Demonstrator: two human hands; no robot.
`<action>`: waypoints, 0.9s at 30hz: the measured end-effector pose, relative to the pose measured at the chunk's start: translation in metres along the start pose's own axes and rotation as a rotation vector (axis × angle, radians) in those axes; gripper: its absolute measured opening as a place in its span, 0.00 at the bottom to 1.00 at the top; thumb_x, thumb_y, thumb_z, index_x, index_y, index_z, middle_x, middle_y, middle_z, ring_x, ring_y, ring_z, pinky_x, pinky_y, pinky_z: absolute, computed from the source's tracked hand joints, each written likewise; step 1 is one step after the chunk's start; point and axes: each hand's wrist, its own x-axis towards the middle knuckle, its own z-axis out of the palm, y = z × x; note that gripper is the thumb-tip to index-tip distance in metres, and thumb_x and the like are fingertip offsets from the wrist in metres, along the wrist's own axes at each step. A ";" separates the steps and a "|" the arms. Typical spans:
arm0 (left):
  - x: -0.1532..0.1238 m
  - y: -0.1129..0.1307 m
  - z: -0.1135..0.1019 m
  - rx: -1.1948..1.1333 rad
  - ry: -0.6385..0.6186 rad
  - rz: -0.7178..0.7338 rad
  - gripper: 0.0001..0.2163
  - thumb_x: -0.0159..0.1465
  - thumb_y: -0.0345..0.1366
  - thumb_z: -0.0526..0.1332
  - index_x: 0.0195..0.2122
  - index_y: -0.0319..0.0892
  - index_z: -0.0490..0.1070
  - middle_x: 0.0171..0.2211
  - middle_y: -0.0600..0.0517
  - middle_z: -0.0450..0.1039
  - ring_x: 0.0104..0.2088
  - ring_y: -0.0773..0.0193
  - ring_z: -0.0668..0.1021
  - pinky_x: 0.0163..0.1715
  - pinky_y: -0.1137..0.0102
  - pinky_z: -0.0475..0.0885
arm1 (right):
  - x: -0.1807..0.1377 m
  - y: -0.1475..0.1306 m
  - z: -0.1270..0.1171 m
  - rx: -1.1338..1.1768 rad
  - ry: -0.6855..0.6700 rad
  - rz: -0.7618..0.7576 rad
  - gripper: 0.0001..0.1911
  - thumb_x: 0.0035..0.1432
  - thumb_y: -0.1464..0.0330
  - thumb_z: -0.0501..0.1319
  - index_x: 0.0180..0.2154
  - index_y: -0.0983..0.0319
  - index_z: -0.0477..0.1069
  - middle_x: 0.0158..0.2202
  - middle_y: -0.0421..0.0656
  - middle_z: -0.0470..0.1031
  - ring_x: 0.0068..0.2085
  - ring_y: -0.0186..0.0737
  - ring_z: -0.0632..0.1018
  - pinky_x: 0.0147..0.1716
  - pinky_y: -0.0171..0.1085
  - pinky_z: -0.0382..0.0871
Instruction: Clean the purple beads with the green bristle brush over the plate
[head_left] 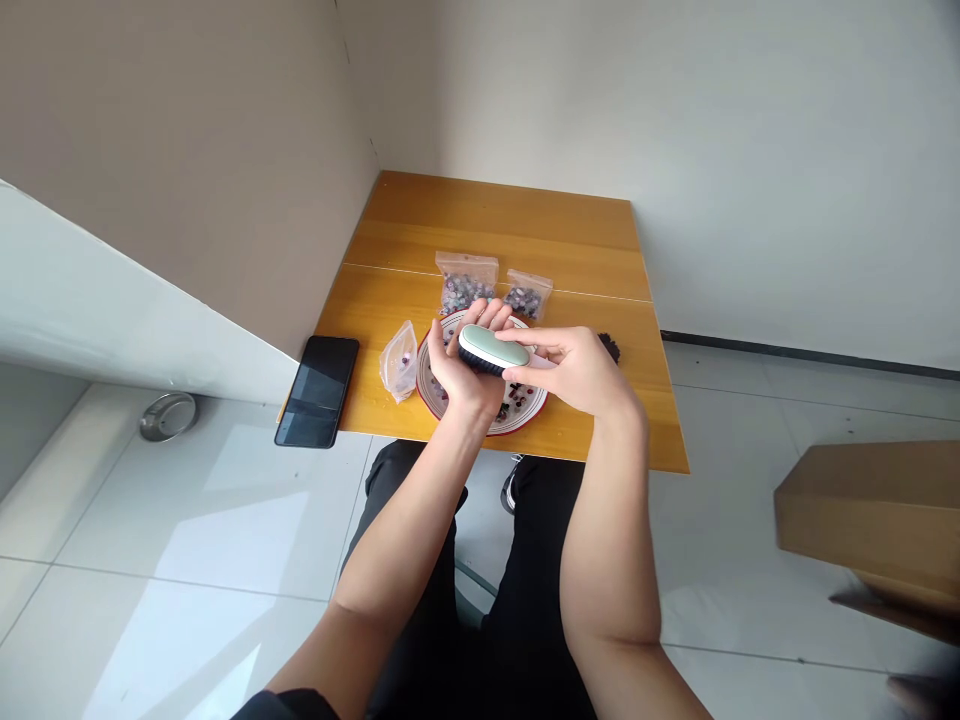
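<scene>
An oval brush (491,347) with a pale green back and dark bristles lies across my left hand (463,368), whose fingers curl up around its far side. My right hand (568,370) comes in from the right, its fingers on the brush's near end. Both hands hang above a white plate (519,420) with a red rim and patterned edge, holding dark and coloured beads. The hands and brush hide the plate's middle. Two resealable bags of beads (466,282) (528,295) lie just beyond the plate.
The plate stands on a wooden table (570,262). A black smartphone (316,391) and a small clear bag (399,362) lie to its left, and a dark tuft (610,347) lies to its right. A cardboard box (870,510) intrudes at right. Walls bound the table's far and left sides.
</scene>
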 end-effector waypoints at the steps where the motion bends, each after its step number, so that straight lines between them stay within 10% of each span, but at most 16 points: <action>1: 0.000 0.000 0.001 -0.003 0.000 0.002 0.26 0.67 0.55 0.51 0.45 0.35 0.75 0.55 0.37 0.77 0.64 0.47 0.73 0.64 0.57 0.68 | 0.000 0.000 0.000 -0.005 0.013 0.001 0.24 0.52 0.67 0.72 0.52 0.48 0.80 0.53 0.36 0.81 0.54 0.52 0.81 0.56 0.51 0.76; 27: 0.003 0.001 -0.001 -0.020 -0.028 -0.007 0.28 0.67 0.56 0.49 0.43 0.36 0.76 0.52 0.37 0.77 0.65 0.45 0.72 0.64 0.56 0.68 | 0.004 0.002 0.005 0.030 0.023 -0.023 0.25 0.51 0.66 0.73 0.52 0.48 0.80 0.54 0.36 0.81 0.54 0.51 0.81 0.55 0.48 0.76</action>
